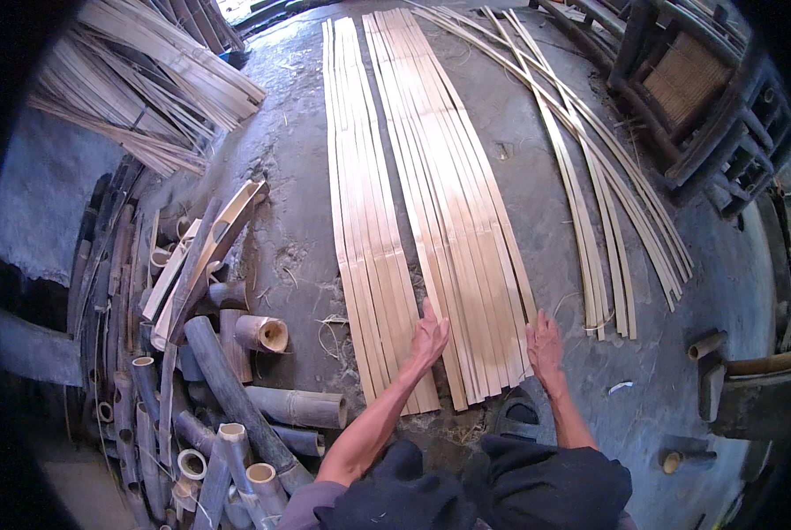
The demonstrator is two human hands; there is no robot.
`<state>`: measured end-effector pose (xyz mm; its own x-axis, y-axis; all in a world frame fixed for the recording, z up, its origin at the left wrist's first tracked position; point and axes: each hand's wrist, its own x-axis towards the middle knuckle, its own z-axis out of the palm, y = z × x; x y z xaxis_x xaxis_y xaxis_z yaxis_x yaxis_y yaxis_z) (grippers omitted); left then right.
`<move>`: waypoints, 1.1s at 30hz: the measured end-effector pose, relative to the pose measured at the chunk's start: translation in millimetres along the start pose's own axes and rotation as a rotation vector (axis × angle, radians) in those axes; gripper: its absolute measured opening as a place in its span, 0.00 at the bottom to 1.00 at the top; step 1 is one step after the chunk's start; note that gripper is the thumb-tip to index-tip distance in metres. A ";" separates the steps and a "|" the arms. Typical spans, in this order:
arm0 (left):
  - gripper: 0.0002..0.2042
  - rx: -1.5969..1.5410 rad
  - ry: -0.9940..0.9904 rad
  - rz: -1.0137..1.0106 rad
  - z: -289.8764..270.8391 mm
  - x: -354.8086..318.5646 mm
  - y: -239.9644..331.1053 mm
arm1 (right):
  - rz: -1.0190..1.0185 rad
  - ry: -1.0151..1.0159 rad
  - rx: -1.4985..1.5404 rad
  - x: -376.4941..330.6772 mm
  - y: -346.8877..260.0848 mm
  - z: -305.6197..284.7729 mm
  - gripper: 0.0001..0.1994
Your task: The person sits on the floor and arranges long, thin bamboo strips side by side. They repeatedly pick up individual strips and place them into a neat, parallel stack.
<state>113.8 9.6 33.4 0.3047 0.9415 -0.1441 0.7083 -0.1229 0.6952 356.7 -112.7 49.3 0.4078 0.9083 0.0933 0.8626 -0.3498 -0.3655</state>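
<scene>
Two long groups of pale bamboo strips lie side by side on the floor, running away from me with a narrow dark gap between them. My left hand (429, 337) is at the near end of this gap, against the inner edge of the right-hand bamboo strips (466, 230). At that group's outer edge is my right hand (544, 346), its fingers pointing away from me along the side. Both hands have fingers extended and apart, touching the edges; their undersides are hidden. The narrower left-hand bamboo strips (360, 177) lie just left of my left hand.
Loose narrow bamboo strips (590, 194) cross each other on the right. Cut bamboo tubes (263, 334) are heaped at left, below a stack of split bamboo (148, 71). A dark wooden chair (678, 88) stands far right. A sandal (517, 415) shows near my knees.
</scene>
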 end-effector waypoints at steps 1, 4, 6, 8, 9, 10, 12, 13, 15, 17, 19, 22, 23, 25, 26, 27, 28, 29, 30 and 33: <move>0.31 0.098 -0.114 -0.018 -5.9 2.7 6.6 | 0.027 -0.004 -0.028 3.5 15.0 4.2 0.24; 0.38 0.104 -0.196 -0.054 -19.2 4.3 8.1 | 0.050 -0.027 0.005 9.7 19.7 5.7 0.23; 0.36 0.116 -0.122 0.005 -20.5 -0.4 -3.5 | 0.076 -0.086 0.111 16.1 15.3 0.8 0.22; 0.35 0.124 -0.090 0.015 -30.0 -3.9 -3.7 | 0.136 -0.119 0.244 22.1 7.6 -9.7 0.20; 0.34 0.121 -0.105 0.003 -43.9 -7.6 10.7 | 0.193 -0.116 0.319 23.4 -0.4 -23.7 0.19; 0.34 0.120 -0.113 -0.012 -54.4 -10.3 17.9 | 0.244 -0.114 0.396 22.5 -13.2 -38.2 0.17; 0.33 0.249 0.081 0.103 -52.3 -10.9 -4.6 | 0.159 0.050 0.563 15.9 -54.4 -63.9 0.16; 0.33 0.310 0.171 0.166 -46.6 -10.6 -14.7 | 0.123 0.136 0.641 12.9 -67.8 -69.2 0.15; 0.33 0.381 0.112 0.172 -39.1 -10.3 -24.5 | 0.137 0.122 0.660 0.0 -75.1 -62.3 0.14; 0.34 0.442 0.090 0.193 -33.4 -12.3 -40.9 | 0.151 0.108 0.693 -12.4 -103.3 -63.8 0.12; 0.34 0.490 0.094 0.247 -26.5 -15.9 -57.1 | 0.153 0.023 0.713 -20.1 -115.5 -53.7 0.13; 0.33 0.458 0.041 0.224 -20.8 -13.6 -52.1 | 0.231 -0.130 0.750 -29.0 -116.7 -19.3 0.13; 0.33 0.458 0.046 0.226 -20.2 -13.8 -52.4 | 0.256 -0.190 0.771 -30.9 -119.0 -6.6 0.13; 0.33 0.462 0.059 0.231 -22.5 -13.7 -52.4 | 0.377 -0.321 0.987 -42.2 -133.5 10.1 0.14; 0.33 0.468 0.060 0.233 -22.2 -14.2 -53.8 | 0.440 -0.389 1.095 -46.5 -141.3 18.3 0.15; 0.33 0.475 0.063 0.236 -21.6 -14.2 -54.2 | 0.433 -0.413 1.107 -47.1 -147.2 27.7 0.16; 0.33 0.482 0.066 0.240 -21.1 -14.1 -54.6 | 0.426 -0.436 1.120 -46.9 -152.5 36.6 0.17; 0.33 0.510 0.083 0.250 -21.3 -14.0 -55.2 | 0.419 -0.462 1.129 -46.3 -158.0 39.7 0.18; 0.33 0.539 0.100 0.261 -21.5 -13.5 -55.7 | 0.411 -0.475 1.109 -46.2 -160.8 40.7 0.20; 0.33 0.542 0.102 0.259 -20.9 -13.7 -55.7 | 0.390 -0.505 1.062 -45.5 -163.1 42.1 0.25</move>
<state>56.9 10.1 11.4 0.4668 0.8817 0.0686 0.8509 -0.4690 0.2369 184.9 -87.4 65.7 0.2185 0.8545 -0.4712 -0.0560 -0.4711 -0.8803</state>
